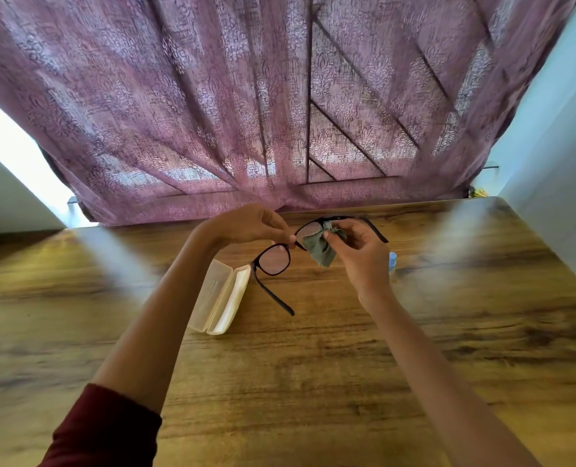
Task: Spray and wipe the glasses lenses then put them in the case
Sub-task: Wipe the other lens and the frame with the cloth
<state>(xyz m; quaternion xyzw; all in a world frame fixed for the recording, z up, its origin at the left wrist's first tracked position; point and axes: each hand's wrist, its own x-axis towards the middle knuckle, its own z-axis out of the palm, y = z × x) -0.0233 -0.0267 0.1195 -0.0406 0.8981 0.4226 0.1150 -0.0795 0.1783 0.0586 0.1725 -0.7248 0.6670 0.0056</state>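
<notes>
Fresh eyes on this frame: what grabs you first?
The hands, mid-frame: the left hand pinches the black glasses near the bridge while the right hand holds a grey-green cloth on one lens. Below them an open cream case lies on the wooden table; a purple patterned curtain fills the top.

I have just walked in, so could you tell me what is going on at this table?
A person is cleaning glasses held above the table. The left hand pinches the frame near the bridge; the right hand presses a cloth against one lens. The case lies open on the table, and a bottle stands partly hidden behind the right hand.
</notes>
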